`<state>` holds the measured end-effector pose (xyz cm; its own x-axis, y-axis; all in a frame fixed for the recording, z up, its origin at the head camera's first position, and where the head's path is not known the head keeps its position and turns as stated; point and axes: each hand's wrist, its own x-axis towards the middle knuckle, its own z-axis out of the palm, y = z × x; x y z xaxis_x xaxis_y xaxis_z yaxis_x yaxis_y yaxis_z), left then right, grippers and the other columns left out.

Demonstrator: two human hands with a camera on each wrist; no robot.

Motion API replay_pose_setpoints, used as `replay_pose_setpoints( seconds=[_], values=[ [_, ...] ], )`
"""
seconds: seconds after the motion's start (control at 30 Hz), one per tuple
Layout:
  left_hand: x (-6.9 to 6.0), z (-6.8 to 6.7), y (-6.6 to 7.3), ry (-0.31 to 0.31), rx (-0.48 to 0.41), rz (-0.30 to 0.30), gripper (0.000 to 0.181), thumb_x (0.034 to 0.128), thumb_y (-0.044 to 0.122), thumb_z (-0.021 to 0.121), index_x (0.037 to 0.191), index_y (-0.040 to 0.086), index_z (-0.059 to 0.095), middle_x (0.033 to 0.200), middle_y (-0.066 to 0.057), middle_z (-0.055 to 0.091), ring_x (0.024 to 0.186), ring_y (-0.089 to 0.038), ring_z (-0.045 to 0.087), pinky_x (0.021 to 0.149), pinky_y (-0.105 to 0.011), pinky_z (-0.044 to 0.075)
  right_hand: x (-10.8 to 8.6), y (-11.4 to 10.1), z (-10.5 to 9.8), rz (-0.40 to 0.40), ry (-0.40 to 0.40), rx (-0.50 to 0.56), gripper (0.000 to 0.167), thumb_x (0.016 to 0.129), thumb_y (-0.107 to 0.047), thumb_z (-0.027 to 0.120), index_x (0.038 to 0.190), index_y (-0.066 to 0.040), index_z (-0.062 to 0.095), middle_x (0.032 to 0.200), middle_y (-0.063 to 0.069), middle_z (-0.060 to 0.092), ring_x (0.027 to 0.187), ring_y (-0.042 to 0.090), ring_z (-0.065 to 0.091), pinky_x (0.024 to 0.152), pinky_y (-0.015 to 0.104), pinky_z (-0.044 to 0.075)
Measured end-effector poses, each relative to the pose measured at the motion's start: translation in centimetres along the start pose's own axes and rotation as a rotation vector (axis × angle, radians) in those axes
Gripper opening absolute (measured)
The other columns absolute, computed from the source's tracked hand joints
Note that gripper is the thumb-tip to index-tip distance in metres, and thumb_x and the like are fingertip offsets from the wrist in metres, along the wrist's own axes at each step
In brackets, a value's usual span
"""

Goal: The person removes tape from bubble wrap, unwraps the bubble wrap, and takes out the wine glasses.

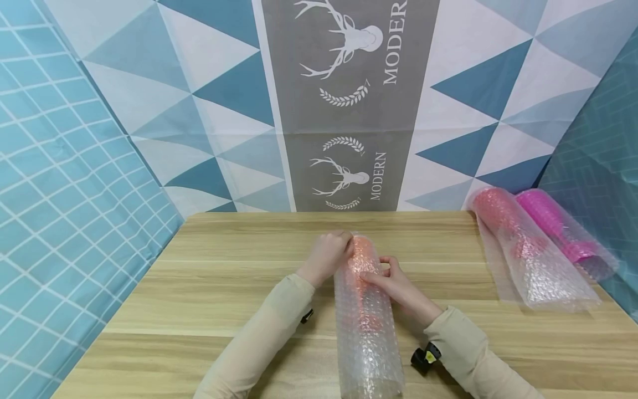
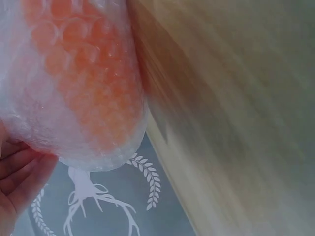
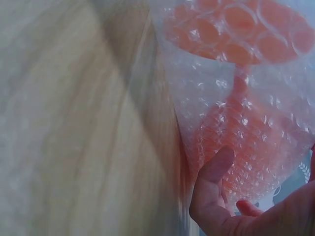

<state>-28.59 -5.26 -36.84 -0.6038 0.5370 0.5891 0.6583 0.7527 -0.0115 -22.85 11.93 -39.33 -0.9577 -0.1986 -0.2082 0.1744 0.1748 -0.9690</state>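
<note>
An orange goblet [image 1: 366, 265], rolled inside bubble wrap [image 1: 370, 357], lies between the fingers: the left hand [image 1: 329, 255] pinches the wrap's far end, the right hand [image 1: 399, 285] grips its side, thumb on top; covering the goblet looks done, closing the ends seems left; well right of the fingers lie a red wrapped bundle [image 1: 500, 213] and a pink wrapped bundle [image 1: 544, 213]

An orange goblet [image 1: 364, 252] is lying on its side on the table [image 1: 239, 277], its bowl at the far end, its stem and round foot nearer. Clear bubble wrap [image 1: 370, 363] is surrounding it as a long tube, running well past the foot. The left hand [image 1: 326, 255] is gripping the wrap at the bowl end; the right hand [image 1: 397, 284] is holding its right side, thumb on top.
</note>
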Motion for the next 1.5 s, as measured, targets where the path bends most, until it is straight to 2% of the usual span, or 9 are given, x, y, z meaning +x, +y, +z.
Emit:
replay_pose_setpoints(
  seconds=[0.17,0.3,0.47,0.6,0.73,1.03,1.27,1.37,1.5],
  values=[
    [-0.3,-0.1,-0.2,0.007,-0.173,-0.117,0.014,0.0864,0.01,0.055,0.088,0.003,0.067,0.082,-0.007,0.067,0.071,-0.016,0.064,0.065,-0.023,0.053,0.1,0.0,-0.1,0.002,0.007,-0.014,0.068,0.083,-0.027,0.062,0.131,-0.003,0.02,0.102,0.016,0.045,0.081,0.02,0.055,0.067,0.031,0.052],
    [-0.6,-0.3,-0.4,0.028,-0.201,-0.141,0.017,0.0873,0.014,0.056,0.093,0.002,0.066,0.086,-0.01,0.068,0.073,-0.018,0.065,0.067,-0.024,0.054,0.1,0.0,-0.1,0.0,-0.005,-0.008,0.069,0.083,-0.027,0.063,0.132,-0.002,0.02,0.106,0.019,0.043,0.085,0.023,0.055,0.071,0.034,0.053],
    [-0.9,-0.7,-0.7,0.002,-0.212,-0.162,0.024,0.0866,0.019,0.058,0.101,0.0,0.064,0.096,-0.012,0.066,0.084,-0.022,0.064,0.078,-0.031,0.053,0.1,-0.4,-0.1,-0.045,0.033,-0.093,0.071,0.08,-0.025,0.064,0.131,0.004,0.022,0.117,0.024,0.04,0.099,0.03,0.05,0.076,0.036,0.052],
    [-1.1,-1.0,-1.0,-0.032,-0.241,-0.195,0.03,0.0837,0.021,0.061,0.105,0.0,0.06,0.102,-0.013,0.064,0.089,-0.024,0.062,0.082,-0.036,0.051,0.2,-0.6,-0.2,-0.114,0.083,-0.195,0.077,0.078,-0.023,0.066,0.133,0.006,0.021,0.122,0.025,0.034,0.109,0.036,0.044,0.082,0.04,0.049],
    [-1.4,-1.2,-1.3,-0.055,-0.241,-0.212,0.029,0.0803,0.016,0.063,0.104,0.001,0.058,0.104,-0.012,0.06,0.082,-0.022,0.06,0.079,-0.036,0.052,0.3,-0.6,-0.5,-0.206,0.101,-0.285,0.083,0.076,-0.024,0.068,0.137,0.003,0.018,0.13,0.025,0.027,0.116,0.041,0.039,0.089,0.048,0.045],
    [-1.8,-0.7,-2.0,-0.001,-0.193,-0.183,0.025,0.0772,0.004,0.058,0.102,0.005,0.06,0.116,-0.012,0.055,0.074,-0.018,0.059,0.067,-0.029,0.053,0.5,-0.6,-0.4,-0.458,0.128,-0.498,0.083,0.074,-0.018,0.069,0.139,-0.002,0.021,0.141,0.022,0.02,0.129,0.041,0.024,0.098,0.063,0.028],
    [-2.3,-0.7,-2.6,-0.051,-0.256,-0.316,0.036,0.0775,0.006,0.056,0.113,0.002,0.056,0.113,-0.014,0.056,0.085,-0.021,0.057,0.077,-0.034,0.051,0.8,-0.6,-0.5,-0.582,0.103,-0.564,0.08,0.072,-0.008,0.063,0.141,-0.003,0.023,0.148,0.016,0.015,0.134,0.038,0.015,0.097,0.066,0.024],
    [-2.5,-0.9,-2.9,-0.079,-0.302,-0.385,0.039,0.0789,0.009,0.056,0.118,0.004,0.054,0.104,-0.011,0.058,0.077,-0.016,0.052,0.073,-0.032,0.05,0.8,-0.8,-0.5,-0.612,0.078,-0.6,0.078,0.073,-0.004,0.061,0.142,-0.006,0.025,0.151,0.012,0.012,0.136,0.036,0.012,0.1,0.065,0.021],
    [-2.7,-1.0,-3.4,-0.075,-0.354,-0.433,0.042,0.0782,0.008,0.056,0.119,0.004,0.054,0.095,-0.01,0.059,0.072,-0.015,0.051,0.065,-0.028,0.048,0.9,-1.2,-0.7,-0.646,0.053,-0.659,0.074,0.073,-0.002,0.058,0.141,-0.01,0.029,0.152,0.008,0.011,0.138,0.034,0.01,0.103,0.063,0.015]
  ],
)
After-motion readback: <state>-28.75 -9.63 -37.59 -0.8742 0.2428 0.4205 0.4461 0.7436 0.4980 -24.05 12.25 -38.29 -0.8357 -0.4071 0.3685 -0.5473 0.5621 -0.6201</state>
